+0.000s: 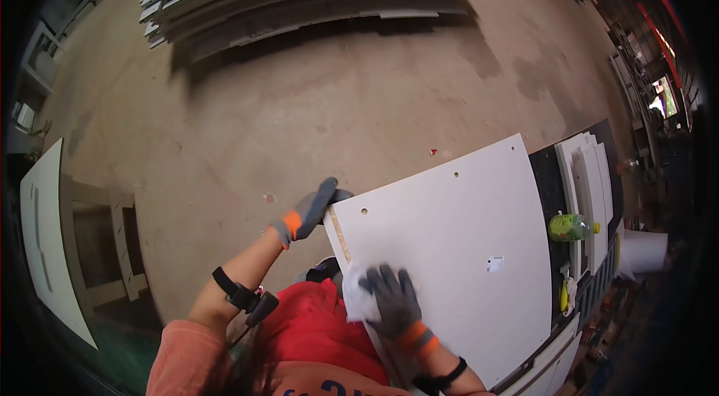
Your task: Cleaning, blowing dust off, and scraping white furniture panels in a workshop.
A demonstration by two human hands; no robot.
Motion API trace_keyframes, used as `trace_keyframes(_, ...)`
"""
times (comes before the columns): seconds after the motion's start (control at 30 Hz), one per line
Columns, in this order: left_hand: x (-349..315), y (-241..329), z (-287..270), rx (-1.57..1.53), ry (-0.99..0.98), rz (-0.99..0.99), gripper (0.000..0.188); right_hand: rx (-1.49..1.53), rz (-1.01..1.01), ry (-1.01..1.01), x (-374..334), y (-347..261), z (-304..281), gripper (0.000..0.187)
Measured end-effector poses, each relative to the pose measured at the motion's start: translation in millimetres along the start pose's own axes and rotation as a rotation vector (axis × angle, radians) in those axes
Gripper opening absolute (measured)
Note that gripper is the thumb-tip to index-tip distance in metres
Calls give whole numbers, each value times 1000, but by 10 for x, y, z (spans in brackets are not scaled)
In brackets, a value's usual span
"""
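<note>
A large white board (449,231) lies slanted in front of me, with a row of small holes along its far edge and a small label on its face. My left hand (309,214), in a grey glove with an orange cuff, grips the board's far left corner; some of its fingers are hidden by the board. Gloved the same way, my right hand (394,302) presses a crumpled white cloth (357,297) onto the board near its left edge. Bare brown core shows along that edge (341,235).
Right of the board, a green-labelled bottle (568,227) lies beside narrow white strips (595,186) on a dark surface, near a yellow-handled tool (564,295). Stacked panels (322,3) stand across the floor. Another white panel (46,254) leans by a wooden frame (112,291) at left.
</note>
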State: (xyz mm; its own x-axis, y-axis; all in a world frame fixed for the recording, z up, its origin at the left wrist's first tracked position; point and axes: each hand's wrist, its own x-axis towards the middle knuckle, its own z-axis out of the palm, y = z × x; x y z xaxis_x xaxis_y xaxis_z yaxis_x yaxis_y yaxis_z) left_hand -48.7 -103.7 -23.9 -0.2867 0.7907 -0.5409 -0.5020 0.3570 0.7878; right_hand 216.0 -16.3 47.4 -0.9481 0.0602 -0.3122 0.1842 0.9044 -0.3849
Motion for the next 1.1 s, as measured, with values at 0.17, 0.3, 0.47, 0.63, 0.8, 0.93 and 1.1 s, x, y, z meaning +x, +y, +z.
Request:
trace_keyframes(0.17,-60,-193,-468,-424,157,42,72,-320,-29,320,1333,351,-224,74)
trace_keyframes(0.3,-299,-597,-1024,-431,89,7,64,-362,284,450,1804,965,-295,68)
trace_keyframes(0.47,-730,-1145,-1455,-558,87,-34,61,163,329,685,1718,1055,-281,60)
trace_keyframes(0.63,-731,-852,-1276,-425,371,-82,64,476,31,287,1482,-417,199,69)
trace_keyframes(0.8,-555,-212,-1115,-361,163,124,53,1448,365,-491,856,-176,-63,57)
trace_keyframes(0.93,-276,-174,-1109,-521,85,118,47,1861,315,-10,52,420,74,52)
trace_keyframes(1.1,212,-37,-932,-55,236,59,66,849,48,763,34,465,-53,44)
